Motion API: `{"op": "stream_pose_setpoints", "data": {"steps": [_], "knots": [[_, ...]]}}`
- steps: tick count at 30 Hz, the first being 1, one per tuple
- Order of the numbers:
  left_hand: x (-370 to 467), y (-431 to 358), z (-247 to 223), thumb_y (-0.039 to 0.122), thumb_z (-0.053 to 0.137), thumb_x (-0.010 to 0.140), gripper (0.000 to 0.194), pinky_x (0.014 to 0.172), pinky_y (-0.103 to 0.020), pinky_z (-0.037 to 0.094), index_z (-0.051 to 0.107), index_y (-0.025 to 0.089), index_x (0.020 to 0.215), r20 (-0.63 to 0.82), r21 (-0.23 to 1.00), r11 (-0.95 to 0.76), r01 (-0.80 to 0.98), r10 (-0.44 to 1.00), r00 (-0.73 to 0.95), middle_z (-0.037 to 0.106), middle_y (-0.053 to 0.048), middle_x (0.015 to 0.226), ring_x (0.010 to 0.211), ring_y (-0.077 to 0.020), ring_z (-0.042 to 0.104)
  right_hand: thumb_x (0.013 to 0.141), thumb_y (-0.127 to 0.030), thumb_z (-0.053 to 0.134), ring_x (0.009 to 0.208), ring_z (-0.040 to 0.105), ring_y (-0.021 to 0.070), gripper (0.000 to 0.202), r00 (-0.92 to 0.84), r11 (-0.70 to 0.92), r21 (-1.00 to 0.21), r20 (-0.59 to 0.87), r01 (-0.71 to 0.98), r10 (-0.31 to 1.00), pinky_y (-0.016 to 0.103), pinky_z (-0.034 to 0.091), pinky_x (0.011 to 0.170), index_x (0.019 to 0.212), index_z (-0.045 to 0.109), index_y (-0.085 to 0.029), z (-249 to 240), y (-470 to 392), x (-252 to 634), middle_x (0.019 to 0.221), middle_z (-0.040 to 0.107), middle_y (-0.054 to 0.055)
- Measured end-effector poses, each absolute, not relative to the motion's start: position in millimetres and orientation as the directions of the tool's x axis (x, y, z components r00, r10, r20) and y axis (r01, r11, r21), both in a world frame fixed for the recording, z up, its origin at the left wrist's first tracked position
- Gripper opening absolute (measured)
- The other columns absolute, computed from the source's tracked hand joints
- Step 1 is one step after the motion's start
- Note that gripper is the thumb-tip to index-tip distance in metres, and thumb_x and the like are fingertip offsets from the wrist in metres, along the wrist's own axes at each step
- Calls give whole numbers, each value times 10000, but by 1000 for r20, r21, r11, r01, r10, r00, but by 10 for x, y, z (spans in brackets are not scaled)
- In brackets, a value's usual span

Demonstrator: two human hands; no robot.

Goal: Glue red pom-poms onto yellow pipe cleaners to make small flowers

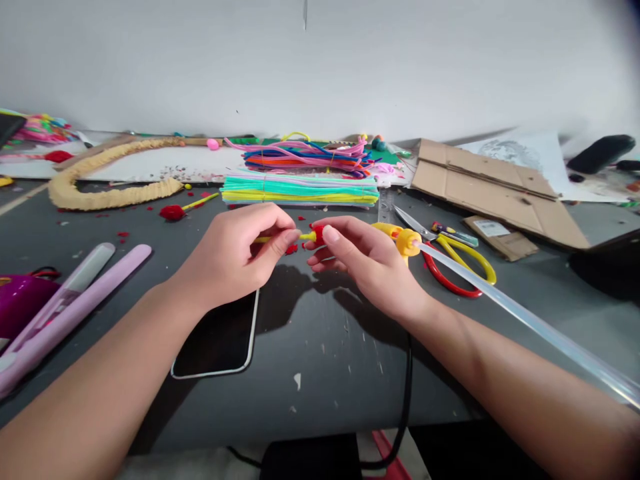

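My left hand (237, 250) pinches the yellow stem (307, 237), my right hand (367, 260) the red flower (319, 232); apparent step: shaping; next move requires steady alignment.

Location appeared to be a craft workspace: a grey table (320, 373) against a plain pale wall (320, 73); home or workshop could not be told. Evidence: bundled pipe cleaners (300, 189), a glue gun (409, 243), scissors (429, 234), cardboard (495, 187) and red scraps (123, 235) were spread across the table.
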State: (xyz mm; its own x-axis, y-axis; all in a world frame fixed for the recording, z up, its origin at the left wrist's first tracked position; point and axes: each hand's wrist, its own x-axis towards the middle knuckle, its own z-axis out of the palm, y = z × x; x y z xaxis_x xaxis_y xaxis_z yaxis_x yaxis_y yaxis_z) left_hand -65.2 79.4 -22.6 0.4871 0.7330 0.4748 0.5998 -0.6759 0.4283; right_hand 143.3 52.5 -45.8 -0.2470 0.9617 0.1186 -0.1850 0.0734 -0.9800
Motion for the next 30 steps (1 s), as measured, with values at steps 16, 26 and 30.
{"op": "stream_pose_setpoints", "data": {"steps": [16, 26, 30], "knots": [[-641, 795, -249, 340, 598, 954, 200, 586, -275, 414, 642, 202, 816, 451, 465, -680, 567, 733, 509, 635, 9, 687, 597, -129, 554, 879, -485, 739, 726, 718, 139, 333, -200, 253, -965, 262, -68, 944, 286, 622, 706, 981, 646, -182, -499, 540, 1467, 862, 729, 32], [-649, 785, -215, 324, 598, 953, 188, 621, -271, 439, 702, 219, 837, 446, 473, -689, 549, 725, 525, 683, 3, 710, 626, -136, 595, 832, -437, 801, 1067, 718, 205, 437, -192, 299, -954, 299, -31, 935, 346, 617, 932, 1190, 671, -222, -501, 511, 1458, 1152, 740, 75], [-653, 782, -225, 312, 618, 937, 167, 598, -268, 430, 708, 216, 834, 462, 446, -705, 551, 709, 533, 686, 3, 707, 610, -131, 586, 815, -467, 806, 976, 735, 198, 416, -183, 286, -958, 282, -9, 942, 331, 633, 858, 1133, 707, -218, -500, 507, 1452, 1052, 759, 62]]}}
